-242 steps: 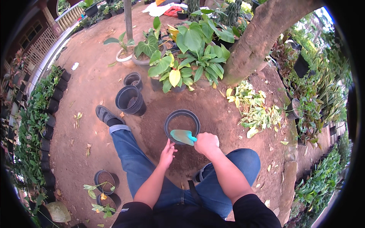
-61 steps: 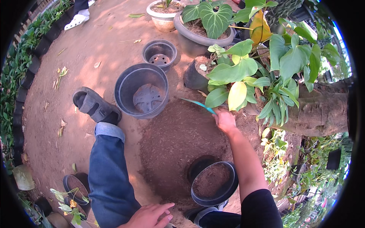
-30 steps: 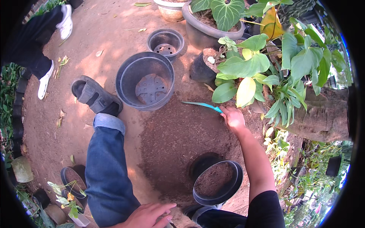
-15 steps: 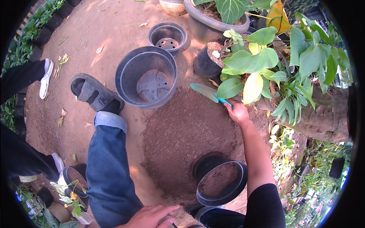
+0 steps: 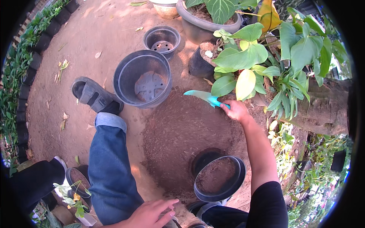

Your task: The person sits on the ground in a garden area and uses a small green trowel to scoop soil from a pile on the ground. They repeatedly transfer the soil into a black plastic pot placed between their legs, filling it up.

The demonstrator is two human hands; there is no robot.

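My right hand (image 5: 236,111) is closed round the handle of a turquoise hand trowel (image 5: 202,95). The trowel's blade points left above a dark mound of loose soil (image 5: 182,133). In front of the blade stands a large black plastic pot (image 5: 125,89), its holed base showing inside. A tilted black pot (image 5: 243,178) with soil in it rests at the near side of the mound, far from the trowel. Near the lower edge my left hand (image 5: 150,212) is held by my jeans-clad leg, fingers stretched out and apart, with nothing seen in it.
A smaller black pot (image 5: 176,38) stands behind the large one. Leafy plants (image 5: 262,57) crowd the right, beside a black grow bag (image 5: 198,68) and a wide grey planter (image 5: 194,28). Another person's dark-clothed leg (image 5: 38,180) and a potted plant (image 5: 78,178) are at the left.
The trowel has turned so that its blade looks lighter, and it sits slightly farther left and lower. The other person's upper leg has left the view. My left hand has shifted slightly.
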